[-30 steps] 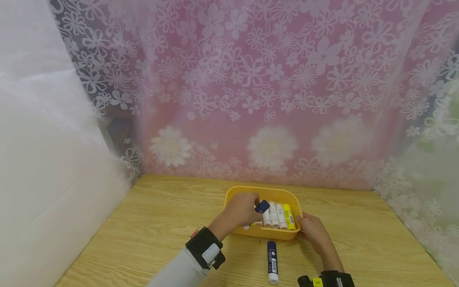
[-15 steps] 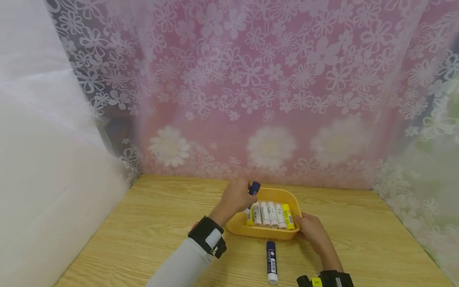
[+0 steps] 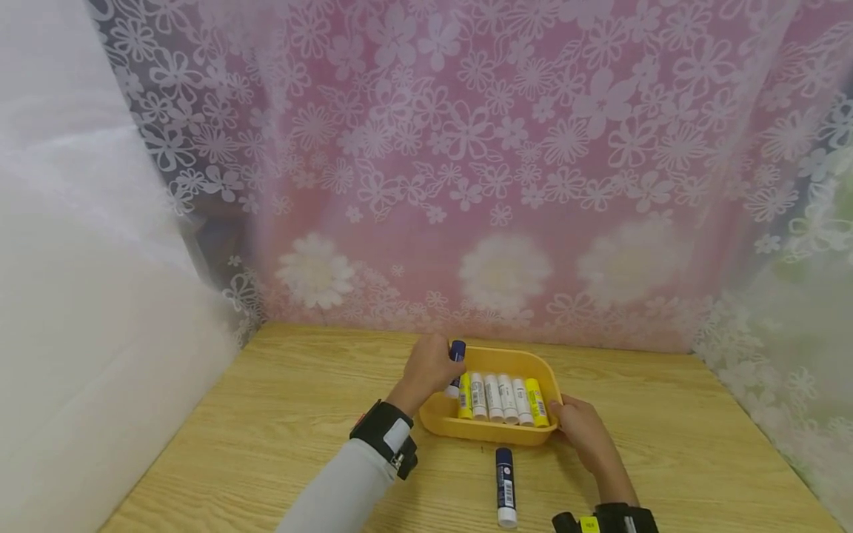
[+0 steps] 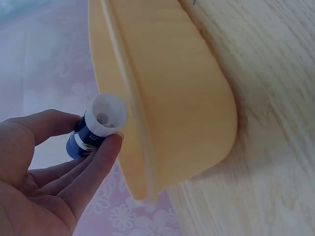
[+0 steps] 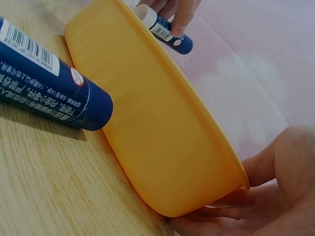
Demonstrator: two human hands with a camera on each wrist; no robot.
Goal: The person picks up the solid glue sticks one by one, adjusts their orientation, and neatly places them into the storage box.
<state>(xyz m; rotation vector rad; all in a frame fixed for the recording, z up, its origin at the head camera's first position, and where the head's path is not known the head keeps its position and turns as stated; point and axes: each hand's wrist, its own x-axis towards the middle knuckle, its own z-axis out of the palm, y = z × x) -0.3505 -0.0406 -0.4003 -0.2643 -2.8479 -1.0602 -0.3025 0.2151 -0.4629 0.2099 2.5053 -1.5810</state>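
Observation:
My left hand (image 3: 429, 369) pinches a dark blue glue stick (image 4: 88, 133) between thumb and fingers, its white end pointing down at the left part of a yellow plastic basket (image 3: 486, 431). Inside that basket stand several glue sticks in a row: white ones (image 3: 494, 400) in the middle, with a yellow one (image 3: 536, 403) at the right and another yellow one (image 3: 464, 397) at the left. My right hand (image 3: 583, 428) grips the basket's right end, thumb at the rim and fingers beneath, as the right wrist view shows.
A second dark blue glue stick (image 3: 506, 488) with a white end lies on the wooden table (image 3: 300, 414) in front of the basket. Behind the table hangs a pink flowered curtain (image 3: 466, 185), and a white sheet (image 3: 100, 296) closes off the left side.
The left hand has moved left over the basket with the blue glue stick, which has turned from slanted to nearly upright. The right hand and basket stay in place.

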